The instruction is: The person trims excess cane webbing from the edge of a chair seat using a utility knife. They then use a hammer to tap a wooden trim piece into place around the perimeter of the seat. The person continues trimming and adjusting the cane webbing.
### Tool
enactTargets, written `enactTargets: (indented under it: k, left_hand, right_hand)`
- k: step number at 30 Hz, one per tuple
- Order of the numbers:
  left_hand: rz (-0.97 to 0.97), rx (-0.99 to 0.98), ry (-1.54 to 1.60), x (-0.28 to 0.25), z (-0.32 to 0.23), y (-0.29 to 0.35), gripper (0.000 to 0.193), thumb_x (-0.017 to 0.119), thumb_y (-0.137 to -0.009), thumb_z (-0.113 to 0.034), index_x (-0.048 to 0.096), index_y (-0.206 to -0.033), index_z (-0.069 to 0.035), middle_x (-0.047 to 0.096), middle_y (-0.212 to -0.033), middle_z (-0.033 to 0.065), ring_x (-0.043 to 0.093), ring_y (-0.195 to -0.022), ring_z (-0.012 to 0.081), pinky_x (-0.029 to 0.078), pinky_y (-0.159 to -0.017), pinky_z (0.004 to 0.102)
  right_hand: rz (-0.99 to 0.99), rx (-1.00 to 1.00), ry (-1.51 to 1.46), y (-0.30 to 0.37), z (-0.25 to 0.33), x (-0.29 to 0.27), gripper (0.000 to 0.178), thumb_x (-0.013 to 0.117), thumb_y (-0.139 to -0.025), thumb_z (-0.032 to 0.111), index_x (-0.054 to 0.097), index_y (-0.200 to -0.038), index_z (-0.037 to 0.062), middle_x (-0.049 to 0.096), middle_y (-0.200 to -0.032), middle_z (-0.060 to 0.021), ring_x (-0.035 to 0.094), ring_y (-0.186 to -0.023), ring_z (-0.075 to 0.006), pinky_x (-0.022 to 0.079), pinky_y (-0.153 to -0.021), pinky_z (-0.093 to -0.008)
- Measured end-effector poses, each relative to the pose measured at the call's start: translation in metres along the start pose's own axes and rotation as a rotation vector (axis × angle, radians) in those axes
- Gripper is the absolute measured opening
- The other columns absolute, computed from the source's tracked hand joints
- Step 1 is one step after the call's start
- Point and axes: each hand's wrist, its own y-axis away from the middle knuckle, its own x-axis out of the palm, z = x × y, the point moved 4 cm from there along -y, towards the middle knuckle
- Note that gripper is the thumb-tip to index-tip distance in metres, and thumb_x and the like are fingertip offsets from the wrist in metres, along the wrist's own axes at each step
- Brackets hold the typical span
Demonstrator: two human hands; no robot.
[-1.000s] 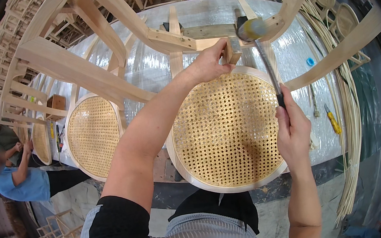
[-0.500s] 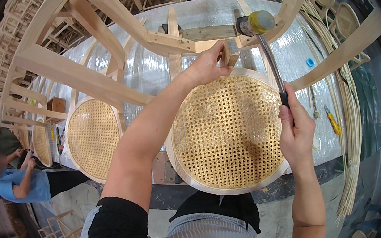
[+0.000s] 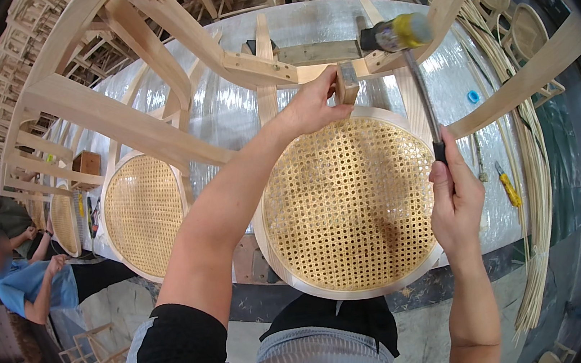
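Observation:
My left hand (image 3: 317,104) grips a small wooden block (image 3: 346,84) at the far rim of a round woven cane seat (image 3: 348,210) with a pale wooden ring. In my right hand (image 3: 456,194) is a mallet (image 3: 403,32), its black grip in my fist, its metal shaft pointing away from me. The mallet's yellow and black head is raised to the right of the block, apart from it. The seat belongs to a wooden chair frame (image 3: 331,70) whose curved parts rise around my arms. Its edge under my left fingers is partly hidden.
A second cane seat (image 3: 146,214) lies to the left. On the plastic-covered table at right are a yellow-handled tool (image 3: 508,186), a blue ring (image 3: 473,96) and a bundle of long cane strips (image 3: 539,223). Two people work at far left, one in a blue shirt (image 3: 45,284).
The mallet's head has swung to the right, away from the block, and my right hand has shifted slightly right. The block has tilted a little in my left hand.

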Motion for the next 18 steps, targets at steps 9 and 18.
enactTargets:
  k: [9,18]
  left_hand:
    - [0.032,-0.025,-0.118,0.001,0.0,-0.008,0.079,0.082,-0.092,-0.003,0.04,-0.159,-0.004,0.061,-0.148,0.0126,0.061,-0.135,0.0247,0.047,-0.118,0.0403]
    - [0.039,-0.05,-0.029,0.003,-0.003,-0.006,0.077,0.081,-0.093,-0.004,0.039,-0.159,-0.003,0.058,-0.15,0.0143,0.057,-0.143,0.025,0.043,-0.123,0.0407]
  right_hand:
    - [-0.051,-0.064,-0.012,0.001,0.002,0.001,0.049,0.063,-0.105,-0.002,0.062,-0.153,0.0037,0.076,-0.105,-0.0234,0.077,-0.092,-0.0279,0.058,-0.083,-0.0365]
    - [-0.038,-0.147,0.055,-0.005,0.003,-0.002,0.044,0.062,-0.106,-0.002,0.063,-0.15,-0.0003,0.078,-0.111,-0.023,0.078,-0.095,-0.0312,0.058,-0.085,-0.0361]
